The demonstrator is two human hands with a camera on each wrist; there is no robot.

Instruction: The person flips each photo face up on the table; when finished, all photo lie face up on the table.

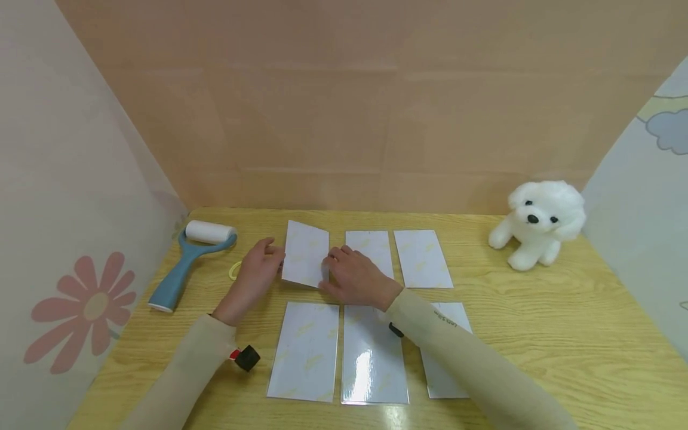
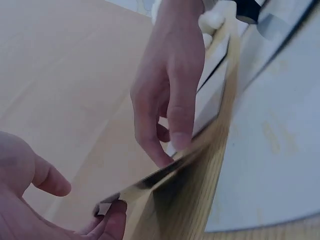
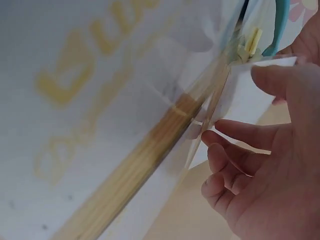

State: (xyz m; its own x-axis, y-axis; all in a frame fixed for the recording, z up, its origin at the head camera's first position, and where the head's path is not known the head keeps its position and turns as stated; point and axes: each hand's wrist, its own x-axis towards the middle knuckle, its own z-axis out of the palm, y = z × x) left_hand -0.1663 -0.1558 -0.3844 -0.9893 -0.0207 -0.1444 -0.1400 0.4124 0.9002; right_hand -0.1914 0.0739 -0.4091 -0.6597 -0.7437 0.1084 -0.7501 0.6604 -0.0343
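Observation:
A white card point(image 1: 304, 254) with pale yellow print stands tilted off the table in the back row's left place. My left hand point(image 1: 258, 266) is at its left edge; the left wrist view shows bent fingers point(image 2: 116, 217) under the edge and the thumb apart from it. The right hand point(image 1: 357, 276) holds the card's right edge, with thumb and fingers point(image 3: 240, 131) at the margin. Beside it, partly behind this hand, lies another white card point(image 1: 371, 242). A glossy card point(image 1: 374, 370) lies below the right wrist.
More white cards point(image 1: 423, 258) lie in two rows; the right forearm covers part of the front right card point(image 1: 443, 376). At left are a blue-handled lint roller point(image 1: 183, 272) and a yellow ring point(image 1: 233, 272). A white plush dog point(image 1: 537, 224) sits at the back right.

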